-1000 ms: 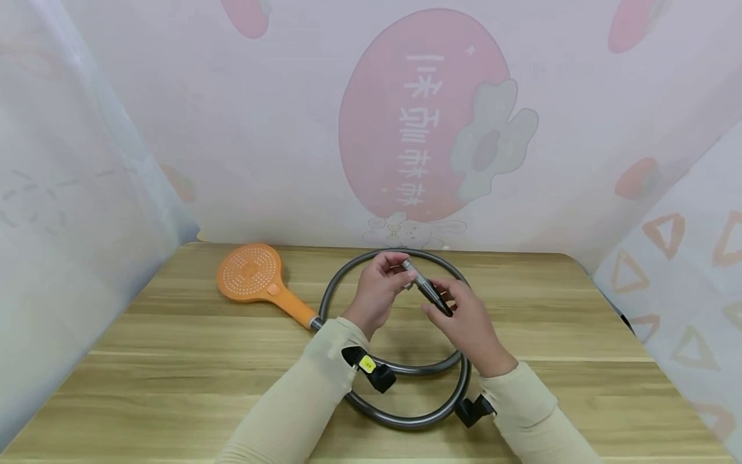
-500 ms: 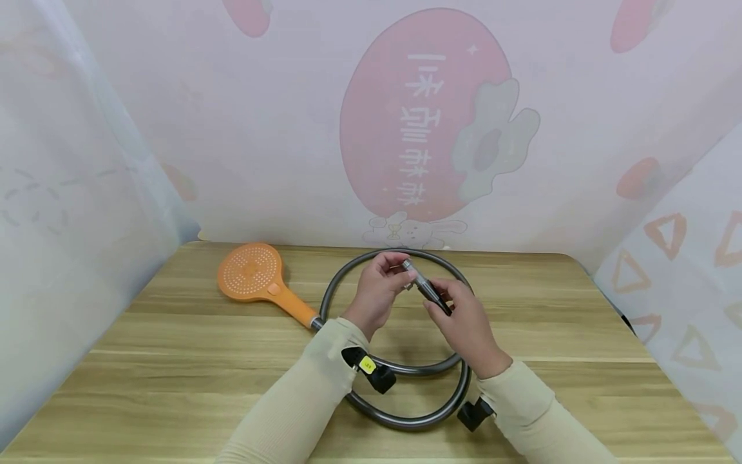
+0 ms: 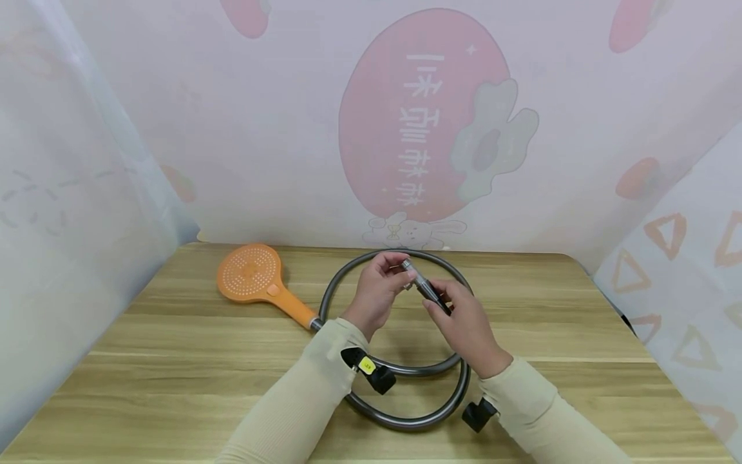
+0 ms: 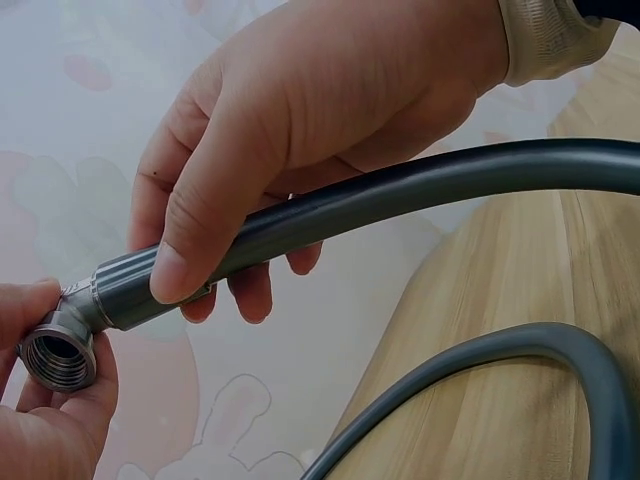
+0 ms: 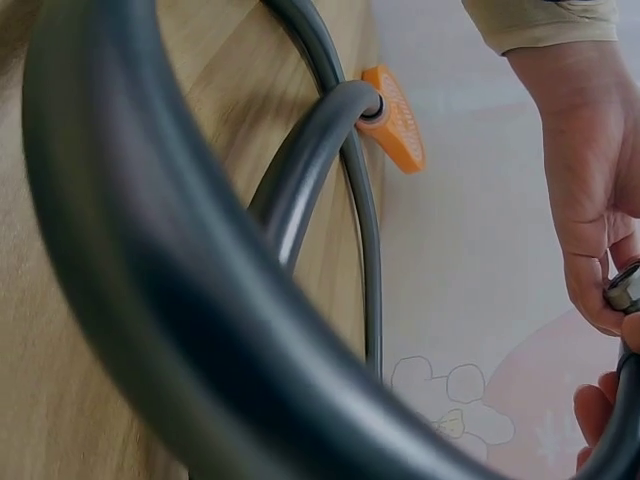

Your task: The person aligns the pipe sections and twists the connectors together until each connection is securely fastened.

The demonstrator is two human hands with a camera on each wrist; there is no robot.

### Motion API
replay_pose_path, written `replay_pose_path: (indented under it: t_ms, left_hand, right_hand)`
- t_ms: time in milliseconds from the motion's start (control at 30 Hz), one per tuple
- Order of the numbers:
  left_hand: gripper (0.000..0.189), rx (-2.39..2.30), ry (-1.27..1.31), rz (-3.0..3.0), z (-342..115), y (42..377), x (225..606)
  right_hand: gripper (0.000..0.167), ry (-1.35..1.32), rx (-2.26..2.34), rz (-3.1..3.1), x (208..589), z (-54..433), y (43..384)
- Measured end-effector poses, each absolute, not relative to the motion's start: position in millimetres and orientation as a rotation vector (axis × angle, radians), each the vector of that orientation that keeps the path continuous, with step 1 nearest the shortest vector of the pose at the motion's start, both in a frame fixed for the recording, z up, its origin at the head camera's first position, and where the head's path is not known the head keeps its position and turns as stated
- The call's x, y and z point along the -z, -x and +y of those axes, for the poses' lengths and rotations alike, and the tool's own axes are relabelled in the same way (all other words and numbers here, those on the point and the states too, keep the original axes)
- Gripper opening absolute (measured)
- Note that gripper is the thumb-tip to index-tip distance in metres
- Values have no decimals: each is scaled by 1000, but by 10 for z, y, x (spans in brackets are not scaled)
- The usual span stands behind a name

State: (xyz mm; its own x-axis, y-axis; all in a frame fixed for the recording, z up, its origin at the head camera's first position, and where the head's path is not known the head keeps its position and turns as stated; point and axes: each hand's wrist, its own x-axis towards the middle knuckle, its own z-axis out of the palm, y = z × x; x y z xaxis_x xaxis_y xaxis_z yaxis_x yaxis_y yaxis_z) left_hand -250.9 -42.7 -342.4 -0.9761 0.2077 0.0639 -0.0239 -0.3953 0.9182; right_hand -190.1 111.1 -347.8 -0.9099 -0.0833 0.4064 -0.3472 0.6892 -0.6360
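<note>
- On the wood-grain table (image 3: 174,393), the orange shower head (image 3: 250,273) lies to the person's left, joined to the looped hose (image 3: 406,423), apparently out of the hands' way.
- The left hand (image 3: 375,295) pinches the metal elbow fitting (image 4: 85,308), probably steadying it.
- The right hand (image 3: 468,327) grips the hose's collar (image 4: 128,290) against it, likely for alignment.

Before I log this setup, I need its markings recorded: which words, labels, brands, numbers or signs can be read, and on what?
Nothing can be quoted surely.
Pink strawberry print on the backdrop: white characters in a column, too blurred to read with confidence.
Yellow label on the black wrist device, left sleeve: dark marks, too small to read.
Orange shower head, hose and metal fitting: no readable text.
</note>
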Motion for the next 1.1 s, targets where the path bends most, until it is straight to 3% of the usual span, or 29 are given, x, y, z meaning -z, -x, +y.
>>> replay_pose_path:
  t_ms: [1100]
  left_hand:
    - [31, -2488, -268, 1646, -422, 2511, 3414]
  right_hand:
    - [30, -349, -1143, -2628, 3449, 1159, 1931]
